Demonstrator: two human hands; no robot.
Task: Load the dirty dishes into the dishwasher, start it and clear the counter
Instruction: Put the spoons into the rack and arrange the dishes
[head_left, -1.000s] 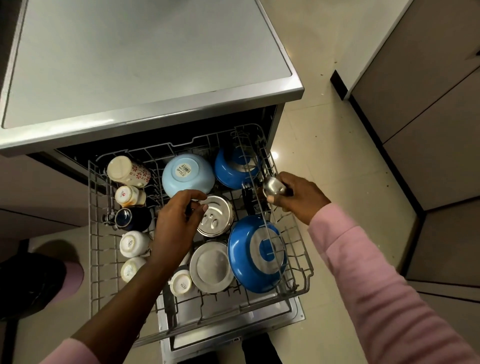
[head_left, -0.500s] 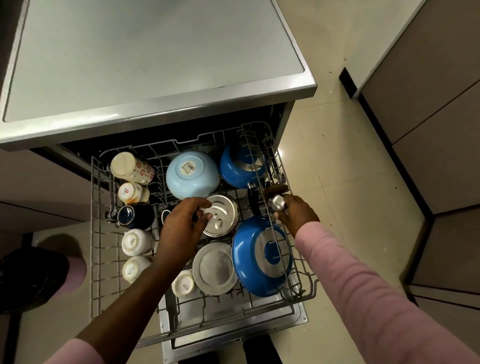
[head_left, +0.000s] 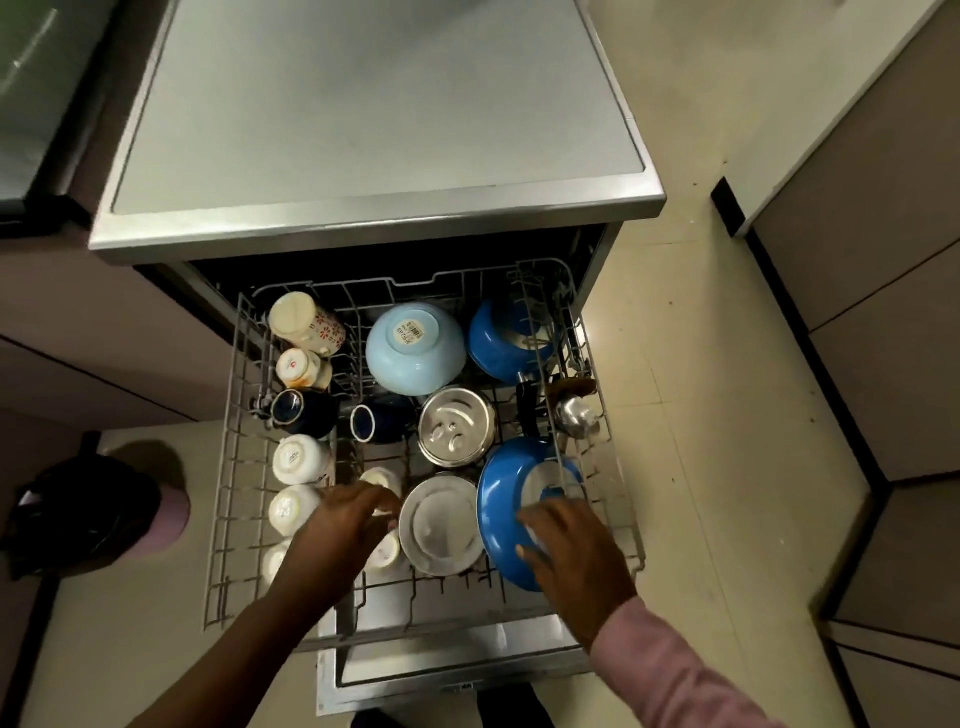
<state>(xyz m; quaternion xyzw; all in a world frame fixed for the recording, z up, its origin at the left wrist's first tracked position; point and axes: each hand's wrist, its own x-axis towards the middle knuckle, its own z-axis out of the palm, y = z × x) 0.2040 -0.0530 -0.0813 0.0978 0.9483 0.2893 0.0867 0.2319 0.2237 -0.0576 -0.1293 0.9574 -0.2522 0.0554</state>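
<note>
The dishwasher's wire rack (head_left: 228, 499) is pulled out over the open door, full of dishes. It holds a light blue bowl (head_left: 415, 349), a blue pan (head_left: 506, 340) at the back, another blue pan (head_left: 511, 491) at the front right, a steel pot (head_left: 457, 434), a steel plate (head_left: 441, 527), dark mugs (head_left: 304, 413) and white cups (head_left: 298, 457). A small steel ladle (head_left: 574, 413) lies at the rack's right side. My left hand (head_left: 343, 527) hovers over the cups near the front, fingers loosely bent, blurred. My right hand (head_left: 574, 545) rests with spread fingers on the front blue pan.
The dishwasher's grey top (head_left: 363, 104) fills the upper view. Beige floor tiles (head_left: 701, 415) run along the right, beside brown cabinet doors (head_left: 883, 234). A pink bin with a black bag (head_left: 93, 506) stands on the left.
My right hand has let go of the steel ladle, which now lies at the rack's right side, and moved back onto the front blue pan. My left hand drew back from the steel pot.
</note>
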